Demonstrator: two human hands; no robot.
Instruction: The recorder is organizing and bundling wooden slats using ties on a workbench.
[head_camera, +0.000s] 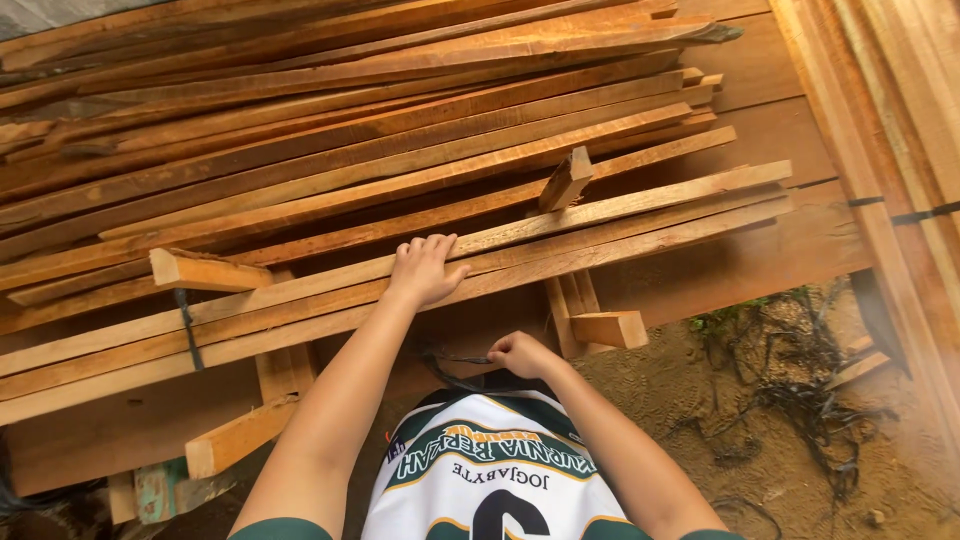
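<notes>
While the person leans over the timber, this is how things stand, placed against the long pale plank at the front of the heap:
Long pale plank (620, 205): lies slantwise along the near edge of the stack, its far end up to the right, its near end running off low to the left; it looks not yet lifted, flat among its neighbours
Left hand (424, 268): laid palm-down on that plank about midway, fingers spread over its top face and thumb out to the side; open and pressing, not wrapped round anything
Right hand (520, 354): below the plank, close to the body, curled shut on a thin dark cord (450, 358) that trails off to the left; what the cord ties to I cannot tell
Stack of planks (330, 130): piled behind and above the plank, many reddish boards lying roughly the same way, none visibly pulled clear
Short block (565, 178): stands tilted on the boards just behind the plank, right of the left hand
Offcut (205, 270): rests on the plank's lower run, well left of the hand
Support timbers (610, 328): poke out underneath the plank, carrying the pile
Dirt ground (760, 420): below the plank to the right, strewn with dark tangled strands
Progress, as I judge it: only a start, one hand set on a board, the cord gathered in the other, the heap itself untouched
</notes>
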